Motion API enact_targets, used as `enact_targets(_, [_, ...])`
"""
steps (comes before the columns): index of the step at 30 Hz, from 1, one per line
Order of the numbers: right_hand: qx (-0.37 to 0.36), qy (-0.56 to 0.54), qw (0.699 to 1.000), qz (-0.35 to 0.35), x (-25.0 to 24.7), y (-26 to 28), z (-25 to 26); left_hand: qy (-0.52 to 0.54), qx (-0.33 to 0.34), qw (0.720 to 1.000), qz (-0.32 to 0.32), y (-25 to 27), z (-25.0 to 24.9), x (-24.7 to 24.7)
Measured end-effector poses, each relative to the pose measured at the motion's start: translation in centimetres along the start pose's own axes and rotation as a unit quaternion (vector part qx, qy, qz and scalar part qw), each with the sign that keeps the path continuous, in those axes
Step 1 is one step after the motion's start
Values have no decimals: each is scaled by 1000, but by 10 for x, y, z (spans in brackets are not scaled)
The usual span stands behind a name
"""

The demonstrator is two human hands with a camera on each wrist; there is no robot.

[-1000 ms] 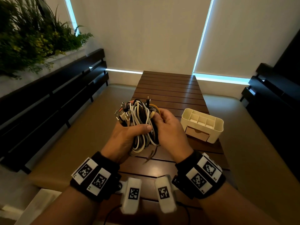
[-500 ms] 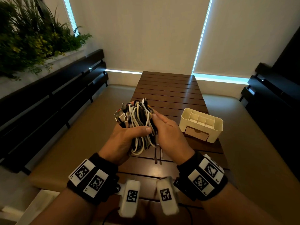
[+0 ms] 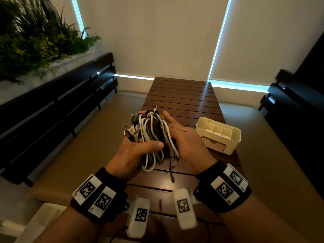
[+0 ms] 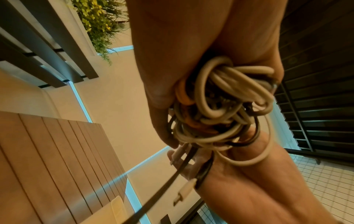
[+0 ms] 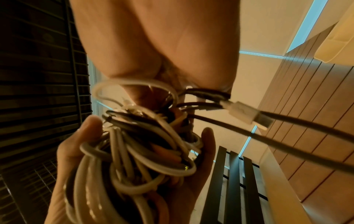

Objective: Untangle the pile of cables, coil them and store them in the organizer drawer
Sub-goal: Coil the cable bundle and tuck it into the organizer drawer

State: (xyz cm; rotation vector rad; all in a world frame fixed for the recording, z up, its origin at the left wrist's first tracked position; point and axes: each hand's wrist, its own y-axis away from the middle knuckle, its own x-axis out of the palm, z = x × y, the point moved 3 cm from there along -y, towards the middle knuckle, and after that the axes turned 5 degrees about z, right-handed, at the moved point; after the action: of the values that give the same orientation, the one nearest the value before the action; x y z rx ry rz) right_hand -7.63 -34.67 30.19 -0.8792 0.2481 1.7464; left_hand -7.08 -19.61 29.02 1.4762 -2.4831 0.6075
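Slatted wood of the table lies under both hands. Your left hand has its grip curled round the cable bundle, thumb across it; your right hand lies flat-fingered against its side. Pick one dangling plug end and draw it out slowly, loosening the left grip. The organizer waits near on the right.
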Motion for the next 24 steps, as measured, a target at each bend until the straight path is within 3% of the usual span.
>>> enact_targets(2, [-11, 44, 999, 2, 3, -1, -3, -1, 1, 1000, -3, 0, 0, -1])
enact_targets(7, [103, -153, 982, -33, 11, -4, 7, -3, 5, 1000, -5, 2, -3, 0])
enact_targets(17, [184, -77, 980, -18, 12, 0, 3, -20, 11, 999, -37, 2, 3, -5])
enact_targets(20, [163, -72, 983, -43, 13, -1, 2, -9, 5, 999, -43, 2, 8, -8])
enact_targets(24, [121, -166, 970, -127, 8, 4, 8, -3, 1, 999, -54, 0, 13, -13])
